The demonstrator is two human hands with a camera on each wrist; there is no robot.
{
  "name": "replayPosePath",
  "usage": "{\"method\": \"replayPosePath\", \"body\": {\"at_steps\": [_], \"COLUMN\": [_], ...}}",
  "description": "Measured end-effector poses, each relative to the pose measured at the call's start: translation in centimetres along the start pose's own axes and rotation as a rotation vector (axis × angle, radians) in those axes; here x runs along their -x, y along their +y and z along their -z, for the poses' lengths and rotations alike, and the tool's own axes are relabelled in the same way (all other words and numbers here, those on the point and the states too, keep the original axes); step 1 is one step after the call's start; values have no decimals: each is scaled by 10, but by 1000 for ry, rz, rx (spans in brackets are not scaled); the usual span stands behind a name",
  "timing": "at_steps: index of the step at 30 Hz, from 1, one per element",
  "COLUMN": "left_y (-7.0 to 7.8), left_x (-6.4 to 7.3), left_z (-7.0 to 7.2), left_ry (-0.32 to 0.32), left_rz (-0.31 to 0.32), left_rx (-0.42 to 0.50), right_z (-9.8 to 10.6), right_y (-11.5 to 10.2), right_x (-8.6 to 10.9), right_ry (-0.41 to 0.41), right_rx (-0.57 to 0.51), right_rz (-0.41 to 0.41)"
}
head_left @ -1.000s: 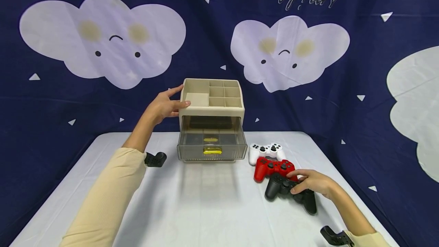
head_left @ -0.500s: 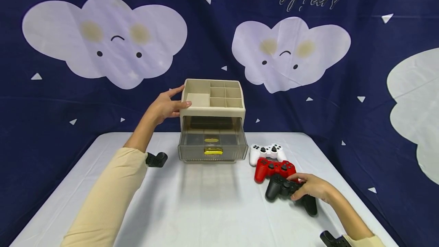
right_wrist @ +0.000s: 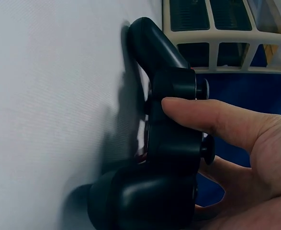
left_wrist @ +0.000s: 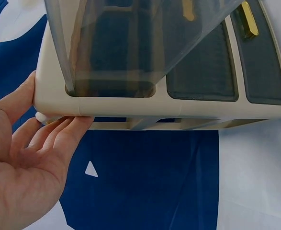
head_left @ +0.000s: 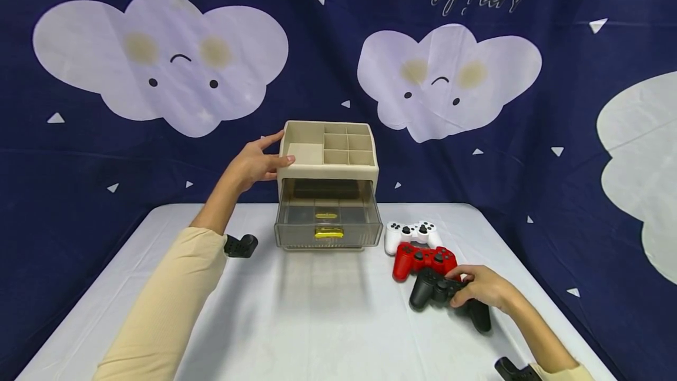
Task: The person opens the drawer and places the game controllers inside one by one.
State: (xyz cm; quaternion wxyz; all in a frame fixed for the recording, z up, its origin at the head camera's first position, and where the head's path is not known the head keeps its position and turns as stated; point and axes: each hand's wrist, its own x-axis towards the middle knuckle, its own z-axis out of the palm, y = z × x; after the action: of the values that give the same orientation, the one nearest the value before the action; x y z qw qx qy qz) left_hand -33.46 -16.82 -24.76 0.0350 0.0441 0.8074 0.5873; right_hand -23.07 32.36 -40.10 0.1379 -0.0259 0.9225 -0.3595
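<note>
A beige desktop organizer [head_left: 328,172] stands at the back middle of the table, its upper clear grey drawer [head_left: 296,235] pulled out. My left hand [head_left: 251,166] grips the organizer's left side, thumb over the top rim; in the left wrist view the fingers [left_wrist: 66,136] bend against its side. At the right, my right hand [head_left: 486,290] holds a black game controller [head_left: 422,290], thumb [right_wrist: 193,112] on the edge facing me and the other fingers on the far side, partly hidden. In the right wrist view the controller lies at or very near the tabletop; any gap is unclear.
A red game controller [head_left: 404,260] lies just behind the black one, partly overlapped by it. Behind that is a white game controller [head_left: 392,241], right of the organizer. A dark blue cloth [head_left: 328,46] with cloud prints hangs behind the white-covered table [head_left: 317,322].
My right hand has shifted slightly toward me and its fingers have settled closer around the black controller. The left hand, organizer and other controllers look the same.
</note>
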Motion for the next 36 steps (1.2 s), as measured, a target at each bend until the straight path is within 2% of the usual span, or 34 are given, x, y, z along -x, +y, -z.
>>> {"method": "replayPosePath", "body": {"at_steps": [8,21,30,36], "left_y": [1,1,1,1], "left_x": [-1,0,0,1], "left_z": [0,0,1,1], "left_ry": [0,2,0,-2], "left_rz": [-3,5,12,9], "left_rx": [-3,-6,4,0], "right_z": [6,28,46,58], "right_y": [-7,-31,-62,-86], "right_x": [4,9,3,-1], "right_ry": [6,11,53,84], "right_rx": [-26,-50,20,19], "right_rz": [-4,79,70,106]}}
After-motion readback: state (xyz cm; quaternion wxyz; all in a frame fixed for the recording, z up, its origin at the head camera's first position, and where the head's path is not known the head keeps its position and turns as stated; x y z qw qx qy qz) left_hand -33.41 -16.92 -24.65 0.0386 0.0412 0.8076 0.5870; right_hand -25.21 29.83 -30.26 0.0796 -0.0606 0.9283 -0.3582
